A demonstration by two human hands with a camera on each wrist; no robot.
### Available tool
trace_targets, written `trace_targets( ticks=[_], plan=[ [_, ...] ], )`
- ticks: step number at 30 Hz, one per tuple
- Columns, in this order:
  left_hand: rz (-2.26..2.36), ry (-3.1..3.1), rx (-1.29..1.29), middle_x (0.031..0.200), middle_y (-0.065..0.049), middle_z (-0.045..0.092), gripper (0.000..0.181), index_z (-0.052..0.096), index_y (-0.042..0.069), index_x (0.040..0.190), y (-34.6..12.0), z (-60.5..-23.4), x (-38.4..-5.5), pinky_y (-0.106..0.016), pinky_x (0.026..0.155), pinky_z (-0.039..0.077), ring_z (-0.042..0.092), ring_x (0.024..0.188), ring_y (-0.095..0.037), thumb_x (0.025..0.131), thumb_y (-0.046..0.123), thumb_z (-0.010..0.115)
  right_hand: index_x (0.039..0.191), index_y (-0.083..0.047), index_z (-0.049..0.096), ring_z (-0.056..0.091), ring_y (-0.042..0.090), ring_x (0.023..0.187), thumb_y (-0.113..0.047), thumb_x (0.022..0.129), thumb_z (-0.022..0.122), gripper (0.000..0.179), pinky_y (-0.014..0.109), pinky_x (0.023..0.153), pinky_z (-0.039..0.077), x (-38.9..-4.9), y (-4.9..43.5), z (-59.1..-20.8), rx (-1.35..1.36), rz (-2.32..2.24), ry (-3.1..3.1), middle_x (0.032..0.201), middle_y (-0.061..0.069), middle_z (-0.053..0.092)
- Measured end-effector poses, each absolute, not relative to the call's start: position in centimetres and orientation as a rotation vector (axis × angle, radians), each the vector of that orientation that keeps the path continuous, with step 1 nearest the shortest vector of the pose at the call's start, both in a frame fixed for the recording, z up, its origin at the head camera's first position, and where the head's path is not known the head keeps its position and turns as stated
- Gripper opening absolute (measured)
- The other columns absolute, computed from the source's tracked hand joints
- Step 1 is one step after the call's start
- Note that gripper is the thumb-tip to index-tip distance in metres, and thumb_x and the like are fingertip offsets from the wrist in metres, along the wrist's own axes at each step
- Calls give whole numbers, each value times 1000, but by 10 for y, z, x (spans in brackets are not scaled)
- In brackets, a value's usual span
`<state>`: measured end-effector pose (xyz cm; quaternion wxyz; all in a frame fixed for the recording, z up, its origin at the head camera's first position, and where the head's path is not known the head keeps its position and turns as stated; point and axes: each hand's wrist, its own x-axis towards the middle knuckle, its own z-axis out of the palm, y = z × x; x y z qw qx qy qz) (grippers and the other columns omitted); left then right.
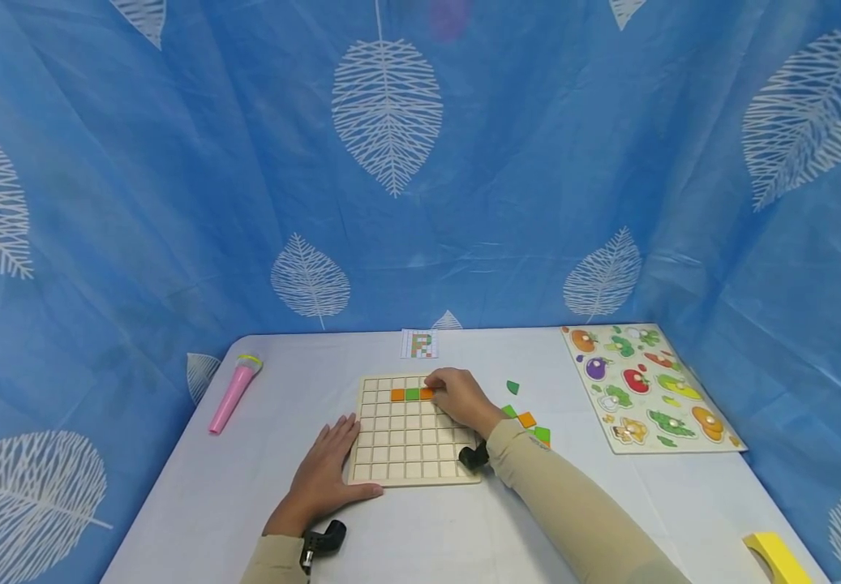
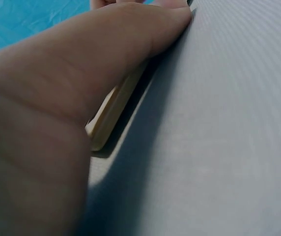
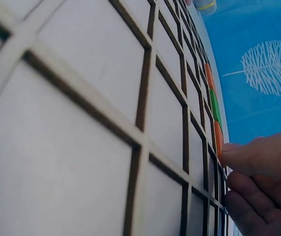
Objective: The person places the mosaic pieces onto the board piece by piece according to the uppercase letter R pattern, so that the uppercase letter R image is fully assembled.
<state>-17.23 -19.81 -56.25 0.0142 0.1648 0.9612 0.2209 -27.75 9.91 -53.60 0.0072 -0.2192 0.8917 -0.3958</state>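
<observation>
A pale wooden grid board [image 1: 405, 438] lies on the table with a row of three square tiles near its far side: an orange tile [image 1: 397, 395], a green tile [image 1: 412, 394] and another orange tile [image 1: 426, 393]. My right hand [image 1: 462, 397] reaches over the board from the right and holds that last orange tile with thumb and fingertips, the thumb tip at the tile's edge [image 3: 219, 140] in the right wrist view. Along the board's near left corner rests my left hand [image 1: 325, 469], fingers extended up the left side and thumb along the front edge.
Loose green and orange tiles [image 1: 526, 419] lie right of the board, partly behind my right forearm, with a green quarter-round piece [image 1: 512, 387] beyond. A pattern card [image 1: 419, 344] lies behind. Around are a pink toy microphone [image 1: 233, 395], a vegetable puzzle [image 1: 654, 389] and a yellow block [image 1: 778, 557].
</observation>
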Motion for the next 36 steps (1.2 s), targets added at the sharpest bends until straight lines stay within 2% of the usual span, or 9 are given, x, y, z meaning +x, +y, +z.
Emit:
trace_targets(
  ticks=[9,19,36],
  plan=[
    [680,2997,501,168,-13,33,132,40,3,162,-198,-565,-172,-48,127,15,24,156,-29,68,91,71,126,-1,73,67,25,112,1,100,70,26,38,93,57,-275,105,-536,-695,-1206,2786,121,9,71],
    [680,2997,505,168,-13,33,133,40,2,162,-199,-568,-172,-47,127,13,23,157,-29,68,91,71,125,-2,73,67,25,115,5,99,69,27,37,97,56,-276,122,-530,-638,-1185,2802,123,9,70],
    [678,2990,510,168,-13,32,133,39,3,162,-199,-565,-173,-46,128,13,23,157,-28,68,91,72,125,-3,74,64,32,120,5,97,71,29,48,102,54,-293,181,-522,-492,-1067,2851,124,10,70]
  ],
)
